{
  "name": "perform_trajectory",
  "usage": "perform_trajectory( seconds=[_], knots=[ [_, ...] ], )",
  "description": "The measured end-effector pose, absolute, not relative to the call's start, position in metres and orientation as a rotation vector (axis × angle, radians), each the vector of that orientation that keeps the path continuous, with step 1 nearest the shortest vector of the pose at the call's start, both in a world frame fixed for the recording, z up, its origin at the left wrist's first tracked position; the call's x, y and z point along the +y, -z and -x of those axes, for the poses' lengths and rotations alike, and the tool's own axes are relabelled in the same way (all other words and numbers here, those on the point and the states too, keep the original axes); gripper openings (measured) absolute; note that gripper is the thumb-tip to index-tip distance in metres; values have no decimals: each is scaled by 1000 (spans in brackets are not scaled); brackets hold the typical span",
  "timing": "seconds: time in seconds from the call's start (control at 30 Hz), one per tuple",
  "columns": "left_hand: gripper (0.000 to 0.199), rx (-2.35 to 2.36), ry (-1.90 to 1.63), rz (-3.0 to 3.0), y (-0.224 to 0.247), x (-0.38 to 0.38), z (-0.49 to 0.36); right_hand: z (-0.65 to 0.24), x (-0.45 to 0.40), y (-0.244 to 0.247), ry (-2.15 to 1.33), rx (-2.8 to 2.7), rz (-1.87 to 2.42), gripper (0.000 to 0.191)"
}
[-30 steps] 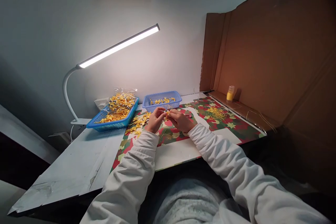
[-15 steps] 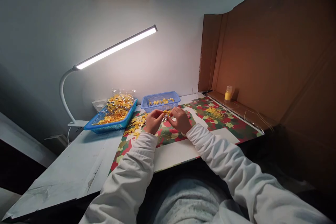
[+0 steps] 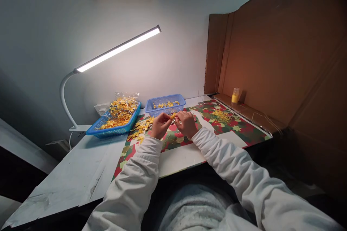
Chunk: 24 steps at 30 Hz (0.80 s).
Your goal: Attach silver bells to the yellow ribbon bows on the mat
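Your left hand (image 3: 160,127) and right hand (image 3: 186,124) pinch a small yellow piece (image 3: 172,116) at twelve o'clock.
Both grips are narrow, probably to steady something so small; the lit lamp (image 3: 119,48) hangs at eleven o'clock, presumably to brighten it.

the yellow piece (image 3: 172,115) in the fingers (image 3: 163,117) looks like satiny cloth, softly shiny. the blue basket (image 3: 120,130) and the paler basket (image 3: 163,109) are smooth, perforated plastic; crinkled clear film (image 3: 133,95) glints at the former's back. the sleeves (image 3: 145,158) are matt, wrinkled cloth. the cardboard screen (image 3: 271,50) is matt, rough-edged. the counter (image 3: 70,173) looks smooth but scuffed.
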<state>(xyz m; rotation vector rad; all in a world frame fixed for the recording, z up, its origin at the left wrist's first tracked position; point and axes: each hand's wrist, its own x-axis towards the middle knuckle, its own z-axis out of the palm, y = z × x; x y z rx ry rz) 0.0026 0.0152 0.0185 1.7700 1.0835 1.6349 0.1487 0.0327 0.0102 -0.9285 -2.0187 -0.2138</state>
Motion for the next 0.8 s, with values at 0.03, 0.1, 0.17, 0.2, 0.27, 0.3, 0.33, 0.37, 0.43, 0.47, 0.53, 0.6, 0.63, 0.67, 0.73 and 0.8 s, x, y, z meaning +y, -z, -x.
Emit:
perform_trajectory(
  seconds=[0.03,0.1,0.17,0.2,0.27,0.3,0.33,0.37,0.43,0.47,0.53,0.6,0.63,0.67,0.73,0.8],
  knots=[
    [15,1096,-1629,-1808,-18,15,-2,-149,33,-10,220,-2024,932,13],
    [14,1133,-1623,-1885,-19,14,-2,-148,34,-9,237,-2029,938,13],
    [11,1160,-1615,-1955,-19,13,-3,-148,35,-9,257,-2031,945,13],
    [11,1166,-1608,-1984,-20,12,-3,-147,35,-8,267,-2034,946,14],
    [14,1166,-1587,-2037,-20,11,-3,-147,36,-8,283,-2036,947,16],
    [15,1167,-1574,-2061,-21,10,-3,-147,36,-8,292,-2035,946,17],
    [15,1169,-1560,-2083,-21,9,-4,-148,36,-8,301,-2034,945,18],
    [15,1171,-1549,-2099,-21,9,-4,-148,37,-8,312,-2032,944,20],
    [16,1176,-1535,-2110,-22,8,-4,-149,38,-8,331,-2032,933,23],
    [18,1178,-1529,-2107,-22,8,-4,-149,38,-8,341,-2037,923,24],
    [21,1176,-1517,-2089,-21,8,-5,-150,40,-7,351,-2047,909,25],
    [23,1166,-1515,-2043,-20,8,-6,-150,41,-6,341,-2052,914,25],
    [23,1161,-1519,-2009,-20,8,-7,-150,41,-6,327,-2052,918,24],
    [23,1160,-1527,-1973,-19,9,-7,-150,41,-6,308,-2049,916,23],
    [22,1165,-1546,-1915,-17,10,-8,-149,42,-6,265,-2041,894,21],
    [20,1166,-1569,-1873,-16,11,-7,-149,42,-7,209,-2026,862,19]
  ],
)
